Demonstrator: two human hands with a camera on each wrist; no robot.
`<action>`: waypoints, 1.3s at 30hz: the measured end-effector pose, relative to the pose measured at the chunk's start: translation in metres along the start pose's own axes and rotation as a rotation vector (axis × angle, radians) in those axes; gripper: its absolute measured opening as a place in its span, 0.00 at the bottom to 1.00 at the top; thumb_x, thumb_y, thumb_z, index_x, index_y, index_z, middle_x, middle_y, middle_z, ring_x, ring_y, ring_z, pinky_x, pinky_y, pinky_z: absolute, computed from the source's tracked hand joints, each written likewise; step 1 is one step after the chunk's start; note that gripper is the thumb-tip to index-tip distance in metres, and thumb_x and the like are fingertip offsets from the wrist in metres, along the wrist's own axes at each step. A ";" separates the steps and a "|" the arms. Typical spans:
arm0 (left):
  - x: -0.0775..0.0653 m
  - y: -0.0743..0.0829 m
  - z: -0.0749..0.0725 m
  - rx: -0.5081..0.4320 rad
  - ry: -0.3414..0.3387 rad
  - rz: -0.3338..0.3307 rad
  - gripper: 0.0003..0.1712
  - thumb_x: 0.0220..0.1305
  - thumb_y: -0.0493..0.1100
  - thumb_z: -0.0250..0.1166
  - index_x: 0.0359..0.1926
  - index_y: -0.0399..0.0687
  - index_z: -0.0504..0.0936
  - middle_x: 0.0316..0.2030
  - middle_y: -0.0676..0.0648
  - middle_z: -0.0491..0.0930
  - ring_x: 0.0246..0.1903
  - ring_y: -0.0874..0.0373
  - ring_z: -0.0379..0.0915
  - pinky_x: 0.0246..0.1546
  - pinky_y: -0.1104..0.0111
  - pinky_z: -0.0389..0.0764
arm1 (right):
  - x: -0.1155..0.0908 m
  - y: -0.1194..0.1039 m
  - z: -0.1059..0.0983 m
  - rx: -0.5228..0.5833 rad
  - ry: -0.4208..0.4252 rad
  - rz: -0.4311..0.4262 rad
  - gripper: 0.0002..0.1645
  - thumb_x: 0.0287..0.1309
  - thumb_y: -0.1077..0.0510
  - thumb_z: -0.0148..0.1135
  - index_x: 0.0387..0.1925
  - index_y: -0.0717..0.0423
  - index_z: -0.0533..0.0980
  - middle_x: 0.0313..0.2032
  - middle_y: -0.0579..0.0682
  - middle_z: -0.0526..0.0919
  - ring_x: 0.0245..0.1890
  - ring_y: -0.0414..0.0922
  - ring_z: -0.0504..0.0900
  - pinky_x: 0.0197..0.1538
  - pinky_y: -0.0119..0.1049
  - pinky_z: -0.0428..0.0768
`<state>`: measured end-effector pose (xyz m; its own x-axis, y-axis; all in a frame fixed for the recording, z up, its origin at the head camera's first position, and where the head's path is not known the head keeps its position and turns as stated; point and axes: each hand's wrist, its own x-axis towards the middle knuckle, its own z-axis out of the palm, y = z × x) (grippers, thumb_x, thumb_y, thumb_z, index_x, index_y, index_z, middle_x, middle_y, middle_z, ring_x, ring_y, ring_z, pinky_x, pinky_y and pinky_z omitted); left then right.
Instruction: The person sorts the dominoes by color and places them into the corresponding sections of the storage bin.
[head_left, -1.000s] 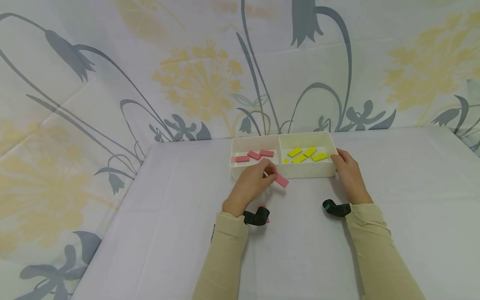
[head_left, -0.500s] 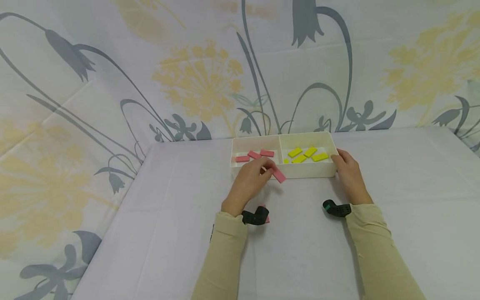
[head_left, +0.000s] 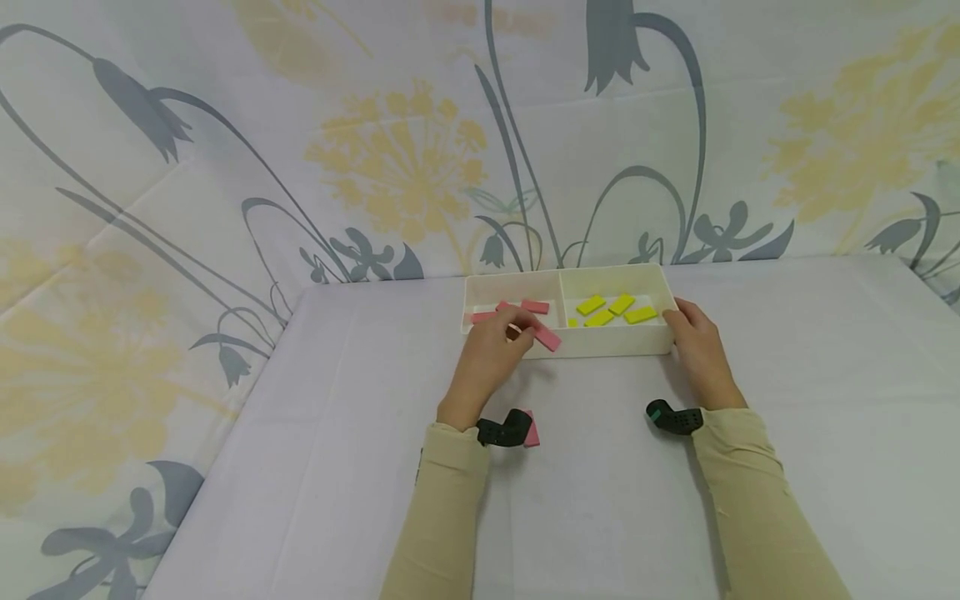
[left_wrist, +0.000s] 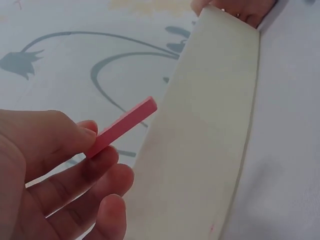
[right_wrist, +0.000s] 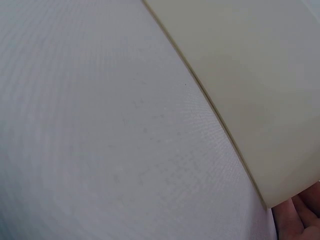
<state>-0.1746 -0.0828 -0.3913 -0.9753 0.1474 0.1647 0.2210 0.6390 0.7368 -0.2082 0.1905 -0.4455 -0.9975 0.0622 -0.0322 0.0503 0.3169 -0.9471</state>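
My left hand (head_left: 483, 357) pinches a pink rectangular block (head_left: 547, 337) by one end between thumb and fingertips, above the front edge of a white two-part box (head_left: 607, 341). The left wrist view shows the pinched block (left_wrist: 125, 124) sticking out beside the box's front wall (left_wrist: 200, 110). At the box's right end my right hand (head_left: 702, 354) grips the corner, thumb at the rim. Several pink blocks (head_left: 535, 307) lie in the left compartment, partly hidden by my left hand. Yellow blocks (head_left: 640, 314) lie in the right compartment.
Another pink block (head_left: 532, 432) lies on the white-covered table (head_left: 600, 500), partly behind the left wrist camera (head_left: 510, 429). A flowered cloth (head_left: 405, 158) rises right behind the box.
My left hand has moved a little left and away from me, bringing the pinched pink block from in front of the box to over its front edge. The right hand stays at the box.
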 end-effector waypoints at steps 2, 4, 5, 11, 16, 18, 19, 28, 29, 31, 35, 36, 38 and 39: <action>0.001 -0.001 -0.001 -0.016 0.013 -0.008 0.06 0.60 0.43 0.55 0.38 0.54 0.77 0.34 0.58 0.75 0.34 0.62 0.69 0.30 0.71 0.74 | 0.000 0.000 0.000 -0.004 0.000 -0.004 0.36 0.64 0.40 0.33 0.66 0.57 0.51 0.64 0.58 0.55 0.63 0.55 0.53 0.61 0.54 0.54; 0.002 -0.003 -0.001 -0.030 0.026 -0.022 0.06 0.60 0.43 0.55 0.38 0.54 0.77 0.35 0.58 0.75 0.35 0.62 0.69 0.30 0.71 0.74 | 0.000 0.001 -0.001 -0.007 0.001 -0.006 0.37 0.64 0.40 0.33 0.66 0.57 0.51 0.64 0.58 0.55 0.63 0.55 0.53 0.61 0.54 0.53; 0.002 -0.004 -0.001 -0.036 0.032 -0.032 0.06 0.60 0.43 0.55 0.38 0.54 0.76 0.35 0.58 0.74 0.35 0.62 0.69 0.30 0.71 0.74 | 0.000 0.001 -0.001 -0.007 0.000 -0.003 0.37 0.64 0.40 0.33 0.66 0.57 0.51 0.64 0.58 0.55 0.63 0.55 0.53 0.61 0.54 0.53; 0.004 -0.007 -0.003 -0.064 0.109 -0.022 0.07 0.60 0.42 0.56 0.39 0.52 0.78 0.34 0.55 0.76 0.34 0.60 0.70 0.30 0.71 0.74 | 0.000 0.002 -0.001 0.001 0.003 0.002 0.37 0.64 0.40 0.33 0.66 0.58 0.51 0.64 0.59 0.55 0.62 0.56 0.54 0.60 0.54 0.54; 0.004 -0.009 -0.004 -0.076 0.121 -0.034 0.12 0.60 0.40 0.53 0.44 0.50 0.78 0.37 0.54 0.77 0.32 0.61 0.71 0.27 0.71 0.73 | 0.000 0.003 -0.001 0.003 0.009 0.012 0.36 0.64 0.41 0.33 0.66 0.58 0.51 0.64 0.58 0.55 0.62 0.55 0.55 0.60 0.53 0.55; 0.003 -0.009 -0.005 -0.072 0.121 -0.041 0.15 0.60 0.38 0.51 0.46 0.50 0.77 0.38 0.53 0.77 0.31 0.61 0.71 0.27 0.70 0.72 | 0.000 0.003 0.000 0.005 0.007 0.015 0.36 0.64 0.40 0.33 0.66 0.57 0.51 0.64 0.58 0.55 0.62 0.55 0.55 0.60 0.53 0.55; 0.003 -0.009 -0.005 -0.069 0.120 -0.045 0.16 0.60 0.37 0.50 0.47 0.51 0.77 0.39 0.53 0.78 0.30 0.62 0.72 0.26 0.70 0.72 | 0.000 0.002 0.000 0.009 0.005 0.014 0.36 0.64 0.40 0.33 0.66 0.57 0.51 0.64 0.58 0.55 0.62 0.55 0.55 0.60 0.53 0.55; 0.001 -0.011 -0.006 -0.086 0.111 -0.120 0.21 0.59 0.36 0.48 0.52 0.55 0.76 0.43 0.54 0.76 0.25 0.61 0.74 0.23 0.69 0.69 | 0.001 0.003 0.000 -0.001 0.000 0.006 0.37 0.63 0.39 0.33 0.66 0.57 0.51 0.64 0.58 0.55 0.62 0.55 0.53 0.60 0.54 0.54; 0.001 -0.012 -0.006 -0.087 0.114 -0.131 0.22 0.58 0.36 0.48 0.52 0.54 0.76 0.44 0.54 0.76 0.24 0.60 0.74 0.23 0.70 0.69 | 0.000 0.003 0.000 -0.006 0.000 0.005 0.37 0.63 0.39 0.33 0.66 0.57 0.51 0.64 0.58 0.55 0.63 0.55 0.53 0.60 0.53 0.54; 0.001 -0.013 -0.006 -0.097 0.116 -0.147 0.22 0.59 0.36 0.48 0.53 0.53 0.76 0.47 0.55 0.76 0.24 0.58 0.75 0.21 0.70 0.68 | 0.000 0.002 0.000 -0.015 0.003 0.000 0.37 0.63 0.39 0.33 0.66 0.57 0.51 0.64 0.58 0.55 0.63 0.55 0.53 0.61 0.53 0.54; 0.001 -0.014 -0.007 -0.117 0.129 -0.183 0.22 0.60 0.38 0.48 0.54 0.54 0.76 0.48 0.57 0.75 0.23 0.53 0.76 0.16 0.70 0.66 | -0.001 0.000 0.000 -0.021 0.004 -0.006 0.38 0.62 0.37 0.33 0.66 0.57 0.52 0.64 0.57 0.55 0.63 0.54 0.52 0.61 0.53 0.53; 0.001 -0.014 -0.007 -0.122 0.130 -0.195 0.21 0.60 0.39 0.48 0.54 0.55 0.76 0.45 0.56 0.77 0.23 0.51 0.76 0.15 0.70 0.65 | -0.001 0.000 0.000 -0.020 0.004 -0.006 0.39 0.62 0.37 0.33 0.66 0.57 0.52 0.64 0.57 0.55 0.63 0.54 0.52 0.61 0.53 0.53; 0.001 -0.014 -0.007 -0.120 0.134 -0.220 0.21 0.61 0.40 0.48 0.53 0.57 0.76 0.35 0.53 0.80 0.21 0.49 0.75 0.13 0.70 0.63 | -0.001 -0.001 0.000 -0.017 0.002 -0.002 0.39 0.62 0.37 0.33 0.66 0.56 0.51 0.64 0.56 0.55 0.64 0.53 0.52 0.61 0.53 0.53; 0.001 -0.015 -0.007 -0.122 0.133 -0.232 0.21 0.61 0.41 0.48 0.53 0.57 0.76 0.29 0.52 0.80 0.20 0.48 0.75 0.13 0.70 0.62 | -0.001 -0.001 0.000 -0.018 0.001 0.001 0.39 0.62 0.37 0.33 0.66 0.56 0.51 0.64 0.56 0.55 0.64 0.53 0.52 0.61 0.53 0.53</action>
<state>-0.1785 -0.0973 -0.3974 -0.9933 -0.0978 0.0613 -0.0023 0.5474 0.8369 -0.2073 0.1903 -0.4447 -0.9974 0.0638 -0.0325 0.0520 0.3335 -0.9413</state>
